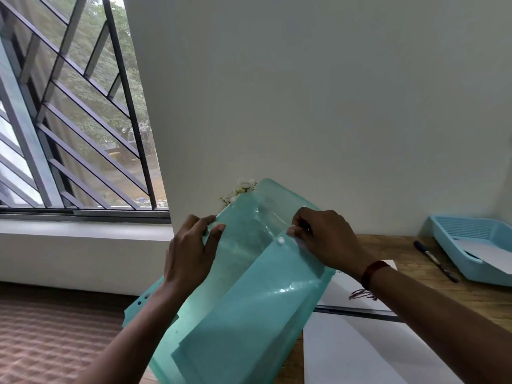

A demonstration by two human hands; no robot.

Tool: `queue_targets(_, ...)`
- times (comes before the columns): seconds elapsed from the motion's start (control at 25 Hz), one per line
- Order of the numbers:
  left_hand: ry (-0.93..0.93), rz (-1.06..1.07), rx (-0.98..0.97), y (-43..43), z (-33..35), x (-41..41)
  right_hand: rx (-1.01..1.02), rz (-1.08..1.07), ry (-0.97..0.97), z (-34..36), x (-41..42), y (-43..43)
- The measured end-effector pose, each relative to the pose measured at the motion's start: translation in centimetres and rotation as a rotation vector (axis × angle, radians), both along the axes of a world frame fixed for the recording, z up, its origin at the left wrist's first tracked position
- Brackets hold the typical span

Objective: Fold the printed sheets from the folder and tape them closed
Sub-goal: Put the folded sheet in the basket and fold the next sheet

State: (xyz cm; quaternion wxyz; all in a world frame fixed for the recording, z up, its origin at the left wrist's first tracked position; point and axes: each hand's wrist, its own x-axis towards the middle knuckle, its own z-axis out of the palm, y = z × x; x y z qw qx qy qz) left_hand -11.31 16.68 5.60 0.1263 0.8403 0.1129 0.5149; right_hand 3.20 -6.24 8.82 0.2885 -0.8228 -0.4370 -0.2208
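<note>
- left hand (191,245): fingers curled over the left edge of the teal folder (243,300), thumb pressed flat on its front, gripping it
- right hand (324,239): fingertips pinched on the flap (266,214) just beside the snap button (281,240)
- folder held up in the air over the wooden desk (432,261), tilted
- white sheets (357,353) flat on desk below it; pen (435,260) and blue tray (471,245) to the right

I see through a single wide-angle camera worn on my head, facing forward and slightly down at the wall (332,106) beyond the desk's (401,250) far edge. It rides close over my left hand (188,253) and right hand (329,239) on the folder (249,300), low in the middle. The desk lies lower right, the window (69,120) far left.
</note>
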Motion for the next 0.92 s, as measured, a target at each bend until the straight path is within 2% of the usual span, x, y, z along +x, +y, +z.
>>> queue_targets(0.08,0.008,0.044,-0.014,-0.1,0.0,-0.1,0.049,-0.025,-0.104,0.0,-0.3,0.0)
queue_targets(0.24,0.048,0.124,-0.020,-0.7,0.2,-0.5,0.286,-0.089,-0.033,-0.2,0.4,-0.1)
queue_targets(0.32,0.057,0.140,-0.028,-0.9,0.4,-0.7,0.268,-0.131,-0.075,-0.3,0.9,-0.2)
queue_targets(0.48,0.059,0.141,-0.061,-0.8,0.3,-0.8,0.269,-0.052,-0.181,0.0,1.6,-0.8)
queue_targets(0.64,0.050,0.160,-0.092,-0.6,0.2,-1.0,0.392,0.016,-0.258,0.5,2.7,-2.1)
queue_targets(0.92,0.070,0.197,-0.140,0.1,-0.4,-1.1,0.538,-0.079,-0.389,3.3,4.4,-4.7)
